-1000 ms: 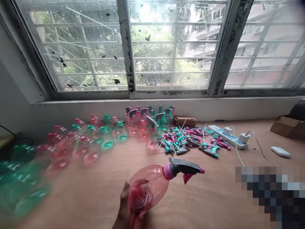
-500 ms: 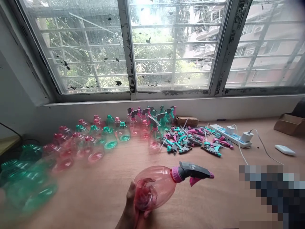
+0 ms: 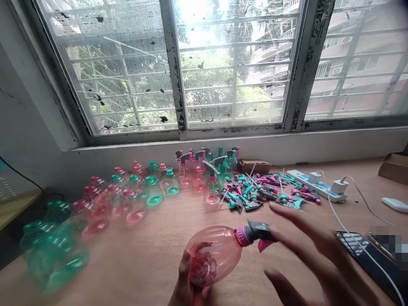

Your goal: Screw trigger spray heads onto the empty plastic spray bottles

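Note:
My left hand (image 3: 188, 284) grips the base of a pink transparent spray bottle (image 3: 216, 253) held on its side above the wooden table (image 3: 153, 255). Its grey and pink trigger head (image 3: 256, 231) points right. My right hand (image 3: 315, 259) is beside the trigger head with fingers spread, fingertips at or just short of the nozzle, holding nothing.
Several pink and green bottles (image 3: 134, 195) stand at the left under the window. Finished spray bottles (image 3: 207, 170) stand at the back centre. A heap of loose trigger heads (image 3: 264, 193) lies right of them, then a power strip (image 3: 318, 185) with plugs and cables. A cardboard box (image 3: 393, 168) sits far right.
My right hand has come into view from the lower right and reached the trigger head. The bottle has shifted slightly right and lower in my left hand.

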The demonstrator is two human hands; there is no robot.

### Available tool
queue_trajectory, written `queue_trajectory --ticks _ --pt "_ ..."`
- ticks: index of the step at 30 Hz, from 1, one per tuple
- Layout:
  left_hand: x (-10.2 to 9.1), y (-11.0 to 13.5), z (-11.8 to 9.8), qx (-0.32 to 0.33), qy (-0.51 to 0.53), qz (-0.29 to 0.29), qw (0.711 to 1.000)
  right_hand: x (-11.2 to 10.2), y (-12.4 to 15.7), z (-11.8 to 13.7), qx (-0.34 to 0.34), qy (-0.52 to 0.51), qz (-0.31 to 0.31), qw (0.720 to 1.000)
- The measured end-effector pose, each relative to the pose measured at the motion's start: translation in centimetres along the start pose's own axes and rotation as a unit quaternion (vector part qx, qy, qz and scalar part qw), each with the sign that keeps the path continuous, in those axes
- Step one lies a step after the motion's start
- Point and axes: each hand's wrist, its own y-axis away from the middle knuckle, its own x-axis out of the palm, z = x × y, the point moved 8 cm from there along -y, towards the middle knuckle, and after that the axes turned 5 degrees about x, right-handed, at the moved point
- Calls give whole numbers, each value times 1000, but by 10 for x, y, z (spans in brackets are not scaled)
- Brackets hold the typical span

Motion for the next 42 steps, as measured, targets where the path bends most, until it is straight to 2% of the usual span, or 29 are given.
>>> queue_trajectory --ticks 2,4,5,7,9,11,15,17,20,22,25,28,31,34,37,42 --pt "-4 0 -1 3 -1 -13 1000 13 3 -30 40 31 18 999" --pt "-6 -1 -2 9 -9 -22 1000 29 15 -68 140 5 70 988" --pt "-6 -1 -2 11 -15 -24 1000 39 25 -85 198 -38 101 974" --pt "-4 0 -3 17 -27 -27 999 60 43 -104 292 -186 158 925" --pt "-1 0 -5 26 -38 -27 999 76 55 -109 358 -314 166 864" --pt "2 2 -8 35 -54 -26 998 87 62 -110 407 -370 157 820" --pt "1 3 -12 54 -106 -30 992 100 72 -110 452 -404 132 784" --pt "0 3 -16 83 -177 -22 980 107 76 -108 454 -443 128 763" --pt "1 2 -20 110 -266 7 958 119 85 -104 460 -487 153 727" --pt "2 2 -21 110 -269 23 957 121 87 -103 460 -489 154 725" --pt "0 3 -20 102 -262 41 959 117 86 -102 453 -478 136 740" --pt "-5 3 -13 74 -239 52 967 115 85 -99 451 -463 145 749" --pt "-9 2 -3 37 -214 51 975 109 82 -99 435 -416 151 784" --pt "-12 -1 -1 33 -212 42 976 103 76 -100 411 -367 144 822" --pt "-10 -2 -3 33 -230 31 972 107 75 -98 398 -392 155 815" --pt "4 0 -9 57 -207 59 975 112 81 -105 425 -428 134 786"
